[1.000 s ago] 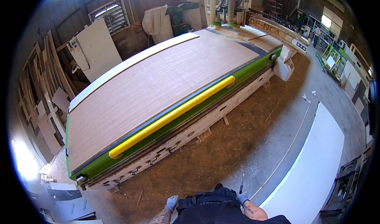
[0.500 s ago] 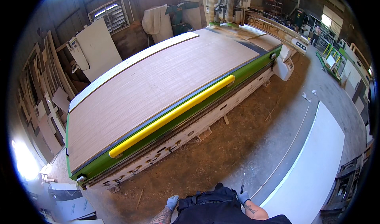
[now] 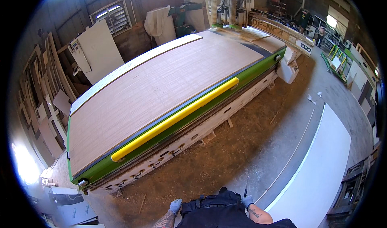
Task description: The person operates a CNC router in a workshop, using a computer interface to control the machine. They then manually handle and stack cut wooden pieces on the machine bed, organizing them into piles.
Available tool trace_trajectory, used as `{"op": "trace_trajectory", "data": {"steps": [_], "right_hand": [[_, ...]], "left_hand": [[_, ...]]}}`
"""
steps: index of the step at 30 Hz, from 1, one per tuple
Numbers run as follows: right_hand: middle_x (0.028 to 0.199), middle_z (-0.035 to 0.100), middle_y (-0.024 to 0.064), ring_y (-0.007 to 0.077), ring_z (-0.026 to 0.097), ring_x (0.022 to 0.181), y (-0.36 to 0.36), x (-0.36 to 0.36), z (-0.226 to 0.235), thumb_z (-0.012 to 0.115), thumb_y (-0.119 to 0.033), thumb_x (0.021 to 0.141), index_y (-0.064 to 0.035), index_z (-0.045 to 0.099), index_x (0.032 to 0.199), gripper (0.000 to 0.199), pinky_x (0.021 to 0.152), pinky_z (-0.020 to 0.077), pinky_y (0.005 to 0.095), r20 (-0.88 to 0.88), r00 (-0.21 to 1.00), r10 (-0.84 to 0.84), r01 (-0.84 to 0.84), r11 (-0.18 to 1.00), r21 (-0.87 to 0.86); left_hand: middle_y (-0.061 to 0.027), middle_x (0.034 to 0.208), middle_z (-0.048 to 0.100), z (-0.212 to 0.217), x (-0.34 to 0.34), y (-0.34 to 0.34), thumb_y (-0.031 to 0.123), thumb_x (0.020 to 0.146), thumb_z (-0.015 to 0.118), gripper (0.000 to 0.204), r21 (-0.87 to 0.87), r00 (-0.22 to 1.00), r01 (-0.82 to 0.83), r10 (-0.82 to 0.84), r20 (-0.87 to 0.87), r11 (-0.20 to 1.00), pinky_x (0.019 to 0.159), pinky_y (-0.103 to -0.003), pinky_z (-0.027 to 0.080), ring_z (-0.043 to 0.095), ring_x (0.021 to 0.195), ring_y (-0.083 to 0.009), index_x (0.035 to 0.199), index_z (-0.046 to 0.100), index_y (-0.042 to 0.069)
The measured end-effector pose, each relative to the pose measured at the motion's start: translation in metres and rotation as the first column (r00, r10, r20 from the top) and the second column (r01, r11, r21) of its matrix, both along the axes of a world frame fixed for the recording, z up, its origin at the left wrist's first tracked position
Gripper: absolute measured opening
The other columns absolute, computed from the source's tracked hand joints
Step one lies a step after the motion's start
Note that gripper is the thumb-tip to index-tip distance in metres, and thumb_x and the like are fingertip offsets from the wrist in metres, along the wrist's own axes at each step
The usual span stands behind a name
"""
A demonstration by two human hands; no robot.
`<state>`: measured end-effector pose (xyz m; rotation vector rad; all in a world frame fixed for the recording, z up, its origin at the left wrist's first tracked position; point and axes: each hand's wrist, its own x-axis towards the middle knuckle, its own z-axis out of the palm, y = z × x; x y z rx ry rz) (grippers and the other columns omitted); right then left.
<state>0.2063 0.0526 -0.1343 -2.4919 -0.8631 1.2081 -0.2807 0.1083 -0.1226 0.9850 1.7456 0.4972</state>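
Observation:
My left hand (image 3: 175,206), in a grey-blue glove, is low in the view beside a black waist bag (image 3: 211,201). Its fingers look curled, and whatever may be inside them is hidden. On the right of the bag, my gloved right hand (image 3: 247,201) is closed around a slim screwdriver-like tool (image 3: 246,190) with a dark handle. The tool's thin shaft points up and away from me. Ahead stands a large green-sided cutting machine with a wood-coloured sheet (image 3: 161,87) lying on its bed. Neither hand touches the machine.
A yellow bar (image 3: 177,119) runs along the machine's near side. At the far end are a gantry (image 3: 274,28) and ribbed hoses (image 3: 232,6). A white panel (image 3: 314,167) and a thin strip (image 3: 286,153) lie at right. Sawdust covers the floor. Another person (image 3: 321,35) stands far off.
Both hands and the held tool stay in nearly the same place. The machine's far end with its gantry appears very slightly further left in the view.

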Motion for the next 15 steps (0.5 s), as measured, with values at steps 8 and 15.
{"op": "trace_trajectory", "data": {"steps": [8,15], "right_hand": [[0.065,0.066,0.0102,0.0213,0.063,0.057,-0.008,0.007,-0.042,0.066,-0.022,0.081,-0.0001,0.068,0.078,0.022,0.052,0.0484,0.0382,0.002,1.0,0.004,-0.004,1.0,0.027],[0.067,0.067,0.0144,0.0254,0.067,0.06,-0.013,0.01,-0.038,0.066,-0.025,0.079,0.0007,0.069,0.079,0.026,0.054,0.0496,0.0407,0.014,1.0,0.0,0.0,1.0,0.028]], "left_hand": [[-0.0101,0.096,0.073,-0.011,-0.003,0.0,0.035,0.095,0.059,0.04,-0.122,0.988,-0.097,0.111,0.109,0.988,0.077,-0.034,0.051,0.065,0.084,-0.0193,0.109,0.07,0.0],[-0.0152,0.103,0.073,-0.018,-0.001,0.001,0.038,0.096,0.057,0.042,-0.034,0.999,0.035,-0.035,-0.005,0.999,0.085,-0.037,0.051,0.067,0.097,-0.0268,0.109,0.07,0.0]]}}
